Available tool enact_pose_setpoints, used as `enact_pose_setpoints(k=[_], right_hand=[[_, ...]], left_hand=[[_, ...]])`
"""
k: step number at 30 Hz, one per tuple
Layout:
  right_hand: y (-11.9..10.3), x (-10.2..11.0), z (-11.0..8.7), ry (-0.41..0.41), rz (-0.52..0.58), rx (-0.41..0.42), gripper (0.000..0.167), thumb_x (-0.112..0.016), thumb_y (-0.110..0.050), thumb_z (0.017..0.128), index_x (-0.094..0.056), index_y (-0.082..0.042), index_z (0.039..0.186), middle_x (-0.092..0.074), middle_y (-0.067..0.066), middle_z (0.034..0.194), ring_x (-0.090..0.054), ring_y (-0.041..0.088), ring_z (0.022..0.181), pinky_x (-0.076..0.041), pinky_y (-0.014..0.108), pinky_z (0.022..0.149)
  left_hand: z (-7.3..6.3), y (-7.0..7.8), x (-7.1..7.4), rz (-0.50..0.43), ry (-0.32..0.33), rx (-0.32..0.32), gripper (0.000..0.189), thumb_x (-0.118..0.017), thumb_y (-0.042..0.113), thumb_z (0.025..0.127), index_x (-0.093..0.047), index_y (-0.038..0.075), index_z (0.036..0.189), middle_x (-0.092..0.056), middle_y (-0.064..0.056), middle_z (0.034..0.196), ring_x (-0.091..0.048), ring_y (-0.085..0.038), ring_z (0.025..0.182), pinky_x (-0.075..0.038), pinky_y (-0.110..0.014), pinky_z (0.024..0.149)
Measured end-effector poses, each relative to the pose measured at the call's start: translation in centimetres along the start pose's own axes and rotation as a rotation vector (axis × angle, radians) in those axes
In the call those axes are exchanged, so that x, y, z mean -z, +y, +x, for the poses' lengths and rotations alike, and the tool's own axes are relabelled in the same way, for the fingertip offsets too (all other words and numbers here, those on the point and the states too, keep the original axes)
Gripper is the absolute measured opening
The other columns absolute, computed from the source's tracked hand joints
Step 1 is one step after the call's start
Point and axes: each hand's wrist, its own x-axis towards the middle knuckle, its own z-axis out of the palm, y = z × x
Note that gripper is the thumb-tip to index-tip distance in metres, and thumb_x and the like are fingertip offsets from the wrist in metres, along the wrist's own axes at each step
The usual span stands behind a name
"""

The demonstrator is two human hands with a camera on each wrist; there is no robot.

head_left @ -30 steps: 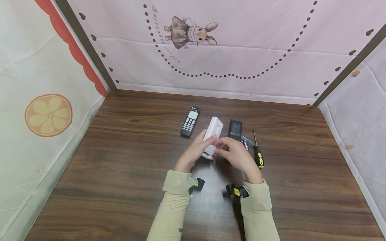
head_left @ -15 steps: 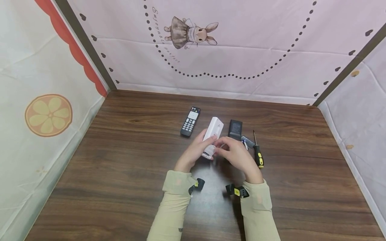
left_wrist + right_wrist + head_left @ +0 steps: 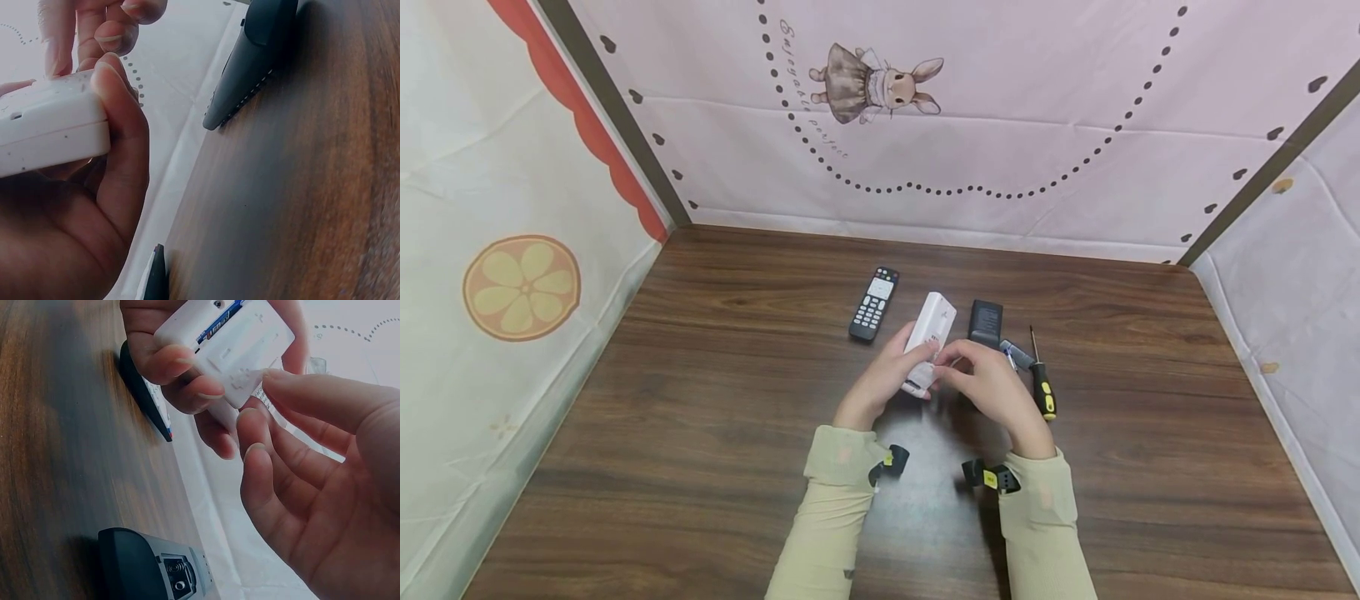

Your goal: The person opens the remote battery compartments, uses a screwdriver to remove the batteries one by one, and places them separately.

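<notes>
My left hand (image 3: 880,375) grips a white remote (image 3: 934,321) over the table, its thumb along the near side. The remote's back faces up in the right wrist view, where a blue battery (image 3: 219,328) shows in a slot beside a white battery cover (image 3: 244,353). At the cover's corner, my right hand (image 3: 988,379) pinches with thumb and curled fingers. The right thumb presses the cover's edge; the contact beneath is partly hidden. A black device (image 3: 985,321) lies just beyond the right hand, and its open compartment (image 3: 178,575) shows in the right wrist view.
A black remote (image 3: 872,304) with pale buttons lies left of the white one. By the right hand are a small blue-and-white item (image 3: 1010,359), a grey flat piece (image 3: 1018,353) and a black-and-yellow screwdriver (image 3: 1043,390). Fabric walls enclose the brown table (image 3: 700,400).
Both hands stay almost in place around the white remote. The right fingertips shift slightly at its edge, and a little more print shows near the left thumb.
</notes>
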Motion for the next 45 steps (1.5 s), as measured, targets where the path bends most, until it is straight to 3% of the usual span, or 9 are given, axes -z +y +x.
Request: enact_pose_setpoints(k=[12, 45], right_hand=[[-0.03, 0.11, -0.07, -0.003, 0.003, -0.001, 0.009, -0.065, -0.028, 0.082, -0.06, -0.025, 0.089, -0.059, -0.008, 0.084, -0.053, 0.012, 0.074, -0.044, 0.029, 0.062], [-0.01, 0.19, -0.14, -0.016, 0.005, -0.049, 0.012, -0.058, -0.035, 0.085, -0.061, -0.025, 0.091, -0.061, -0.007, 0.09, -0.053, 0.014, 0.082, -0.045, 0.032, 0.069]], left_hand=[[0.18, -0.37, 0.04, 0.013, 0.014, -0.005, 0.043, -0.052, 0.031, 0.089, -0.038, 0.017, 0.128, -0.059, -0.016, 0.083, -0.06, -0.028, 0.064, -0.052, -0.036, 0.05], [0.25, -0.4, 0.08, 0.0, 0.015, 0.003, 0.043, -0.053, 0.032, 0.089, -0.038, 0.018, 0.127, -0.059, -0.016, 0.081, -0.059, -0.033, 0.064, -0.052, -0.035, 0.051]])
